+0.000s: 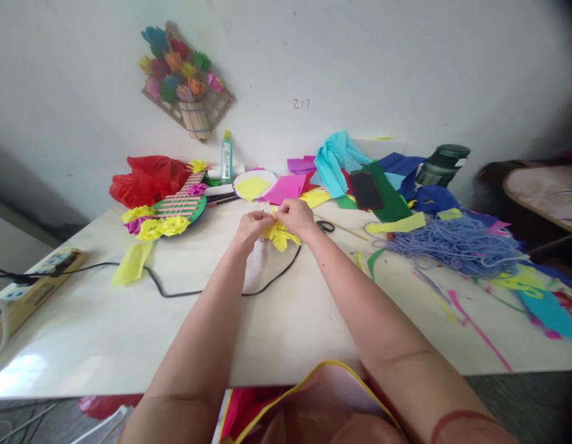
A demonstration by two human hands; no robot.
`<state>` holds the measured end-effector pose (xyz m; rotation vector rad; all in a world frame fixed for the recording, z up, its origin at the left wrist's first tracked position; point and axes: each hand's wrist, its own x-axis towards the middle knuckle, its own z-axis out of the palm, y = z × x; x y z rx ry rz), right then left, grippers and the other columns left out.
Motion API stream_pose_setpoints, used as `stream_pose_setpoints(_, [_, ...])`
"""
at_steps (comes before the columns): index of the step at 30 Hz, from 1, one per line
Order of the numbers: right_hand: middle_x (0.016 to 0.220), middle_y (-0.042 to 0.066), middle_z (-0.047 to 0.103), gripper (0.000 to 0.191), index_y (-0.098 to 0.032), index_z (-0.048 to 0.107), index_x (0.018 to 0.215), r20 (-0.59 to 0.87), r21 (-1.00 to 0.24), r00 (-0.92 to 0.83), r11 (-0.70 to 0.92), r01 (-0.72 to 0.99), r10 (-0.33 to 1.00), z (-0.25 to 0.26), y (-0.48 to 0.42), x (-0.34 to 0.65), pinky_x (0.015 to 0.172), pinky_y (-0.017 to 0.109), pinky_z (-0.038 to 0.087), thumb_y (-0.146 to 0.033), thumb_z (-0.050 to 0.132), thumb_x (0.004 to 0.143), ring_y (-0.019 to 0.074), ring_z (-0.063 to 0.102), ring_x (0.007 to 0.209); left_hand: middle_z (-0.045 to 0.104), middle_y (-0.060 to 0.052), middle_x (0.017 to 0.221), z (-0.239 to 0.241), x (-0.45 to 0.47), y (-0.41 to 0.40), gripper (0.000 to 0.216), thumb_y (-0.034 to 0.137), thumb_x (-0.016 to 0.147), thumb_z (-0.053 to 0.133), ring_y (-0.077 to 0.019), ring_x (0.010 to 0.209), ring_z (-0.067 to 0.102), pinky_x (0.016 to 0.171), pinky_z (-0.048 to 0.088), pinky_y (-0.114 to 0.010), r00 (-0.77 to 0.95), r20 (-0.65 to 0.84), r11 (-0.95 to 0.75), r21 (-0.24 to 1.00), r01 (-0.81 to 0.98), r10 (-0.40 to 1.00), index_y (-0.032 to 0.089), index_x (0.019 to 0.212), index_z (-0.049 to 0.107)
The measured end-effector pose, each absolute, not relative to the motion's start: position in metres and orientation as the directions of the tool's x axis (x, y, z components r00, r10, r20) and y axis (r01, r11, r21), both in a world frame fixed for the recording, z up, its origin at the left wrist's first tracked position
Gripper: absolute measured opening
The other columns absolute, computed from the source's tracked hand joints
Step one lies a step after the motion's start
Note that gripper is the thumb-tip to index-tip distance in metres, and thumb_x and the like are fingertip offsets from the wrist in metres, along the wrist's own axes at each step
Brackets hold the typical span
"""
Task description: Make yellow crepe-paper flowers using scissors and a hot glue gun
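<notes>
Yellow crepe-paper flower (282, 239) pinched over the bench (295, 333)

The left hand (255, 227) and right hand (297, 217) each have their grip clamped on the yellow crepe-paper flower, near the middle of the bench. Black-handled scissors (326, 227) lie just beside the right wrist. A guitar-shaped craft (177, 208) rests to the left, a tangle of blue yarn (452, 245) to the right.

A short rust-brown sleeve (473, 433) with darker hem (461, 414) tops the bare right arm (369, 296).

The white table (290, 336) bears tangled blue yarn (456, 245), a power strip (38, 282), a yellow sheet (131, 265) and black cord (179, 295).
</notes>
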<state>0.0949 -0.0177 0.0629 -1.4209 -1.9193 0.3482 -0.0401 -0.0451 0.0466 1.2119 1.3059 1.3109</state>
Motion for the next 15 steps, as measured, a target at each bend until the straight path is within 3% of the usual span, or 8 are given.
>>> stream_pose_setpoints(7, [0.077, 0.001, 0.071, 0.01, -0.02, 0.068, 0.07, 0.37, -0.602, -0.152, 0.361, 0.712, 0.916, 0.0641, -0.0159, 0.0957, 0.069, 0.027, 0.04, -0.025, 0.061, 0.076, 0.0158, 0.06, 0.075, 0.052, 0.001, 0.048, 0.0435, -0.0401, -0.043, 0.016, 0.03, 0.048, 0.066, -0.01, 0.046, 0.042, 0.044, 0.027, -0.024, -0.153, 0.06, -0.042, 0.992, 0.12, 0.986, 0.016, 0.056, 0.063])
stream_pose_setpoints(15, [0.07, -0.002, 0.065, 0.013, -0.019, 0.065, 0.069, 0.421, -0.599, -0.188, 0.428, 0.677, 0.887, 0.0614, -0.0122, 0.0978, 0.065, 0.025, 0.035, -0.026, 0.063, 0.08, 0.0122, 0.052, 0.067, 0.05, 0.002, 0.047, 0.0454, -0.0391, -0.0448, 0.019, 0.033, 0.049, 0.066, -0.0099, 0.046, 0.044, 0.045, 0.033, -0.022, -0.19, 0.08, -0.072, 0.996, 0.052, 0.979, 0.016, 0.055, 0.058])
